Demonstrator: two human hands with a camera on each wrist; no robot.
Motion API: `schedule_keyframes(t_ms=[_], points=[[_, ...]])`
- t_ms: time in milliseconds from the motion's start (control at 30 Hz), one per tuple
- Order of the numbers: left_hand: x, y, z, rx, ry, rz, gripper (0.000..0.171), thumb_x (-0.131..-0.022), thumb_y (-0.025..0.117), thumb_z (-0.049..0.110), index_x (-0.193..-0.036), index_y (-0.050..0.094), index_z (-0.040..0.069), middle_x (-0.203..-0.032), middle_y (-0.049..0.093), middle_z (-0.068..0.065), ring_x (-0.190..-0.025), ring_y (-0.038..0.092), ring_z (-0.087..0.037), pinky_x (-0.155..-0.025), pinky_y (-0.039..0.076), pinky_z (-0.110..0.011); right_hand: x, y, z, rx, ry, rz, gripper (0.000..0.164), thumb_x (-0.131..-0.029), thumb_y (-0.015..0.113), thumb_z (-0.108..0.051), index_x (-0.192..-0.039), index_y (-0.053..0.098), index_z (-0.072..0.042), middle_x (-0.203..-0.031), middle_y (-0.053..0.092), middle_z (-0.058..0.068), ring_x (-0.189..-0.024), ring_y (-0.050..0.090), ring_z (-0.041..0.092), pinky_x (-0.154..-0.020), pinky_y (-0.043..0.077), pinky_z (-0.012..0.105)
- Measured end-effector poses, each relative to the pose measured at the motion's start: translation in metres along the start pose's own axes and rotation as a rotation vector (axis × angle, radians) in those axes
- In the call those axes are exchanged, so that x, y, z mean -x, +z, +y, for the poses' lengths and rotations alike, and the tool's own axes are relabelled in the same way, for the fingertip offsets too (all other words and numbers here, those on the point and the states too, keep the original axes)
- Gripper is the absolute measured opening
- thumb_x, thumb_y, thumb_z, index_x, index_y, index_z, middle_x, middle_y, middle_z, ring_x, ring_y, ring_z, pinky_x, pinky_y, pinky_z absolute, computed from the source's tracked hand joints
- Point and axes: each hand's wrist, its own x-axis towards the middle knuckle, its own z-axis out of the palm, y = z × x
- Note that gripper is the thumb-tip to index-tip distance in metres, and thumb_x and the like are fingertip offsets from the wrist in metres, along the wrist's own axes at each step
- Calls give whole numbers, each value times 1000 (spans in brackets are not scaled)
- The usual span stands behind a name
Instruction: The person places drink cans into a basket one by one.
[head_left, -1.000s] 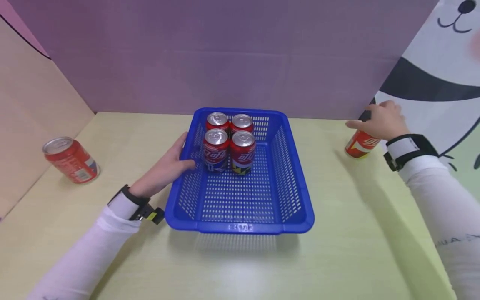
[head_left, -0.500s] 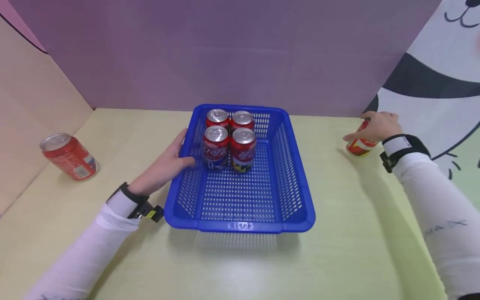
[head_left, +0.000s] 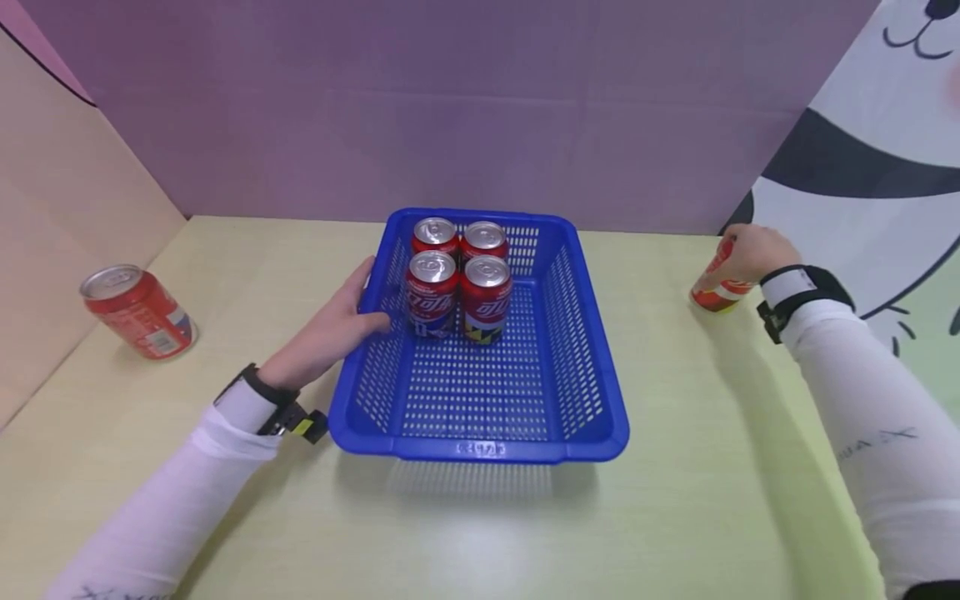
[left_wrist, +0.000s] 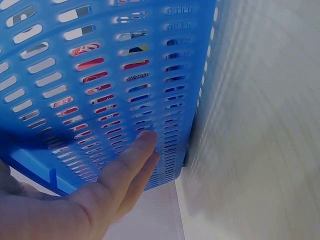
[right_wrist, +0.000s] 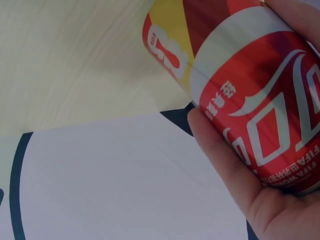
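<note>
My left hand holds the left rim of a blue plastic basket. Its thumb lies over the rim, and in the left wrist view its fingers lie along the basket's slotted outer wall. Several red soda cans stand upright together inside, among them a front-left can and a front-right can. Far to the right, my right hand grips another red soda can. The thumb and fingers go round its side, with a yellow and white band showing. Its top is hidden by the hand in the head view.
One more red soda can stands on the pale table at the left. A purple wall rises behind the basket. A panel with a cartoon animal bounds the right side, close to the right hand.
My right hand's fingers have closed round the right-hand can, and the hand has shifted slightly left. The left hand and the basket stay in place.
</note>
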Motion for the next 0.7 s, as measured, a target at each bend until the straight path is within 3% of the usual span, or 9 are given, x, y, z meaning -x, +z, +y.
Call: schedule_keyframes(t_ms=[200,433,700], points=[[0,2,-2,2,-8,12,81,-94,47,-2,-158,1,15,-153,27,-23,-125,46,-44,-93,46,-56,-2,2,4,-11,-13,16,87,-66,88,-47,-119,48,9,-105,54,32,-94,49,50,-74,50,60],[-2,6,-3,0,1,-2,81,-93,48,-1,-158,1,14,-152,28,-24,-125,46,-44,-94,46,-55,5,-3,5,-5,-97,98,74,-64,90,-46,-104,57,7,-91,59,26,-85,53,44,-58,52,47],[-1,2,-1,-14,7,20,81,-93,49,-1,-158,3,15,-152,29,-23,-125,46,-44,-94,46,-56,22,-49,-47,-43,-150,185,76,-72,86,-42,-119,54,9,-109,55,31,-96,49,48,-67,53,57]])
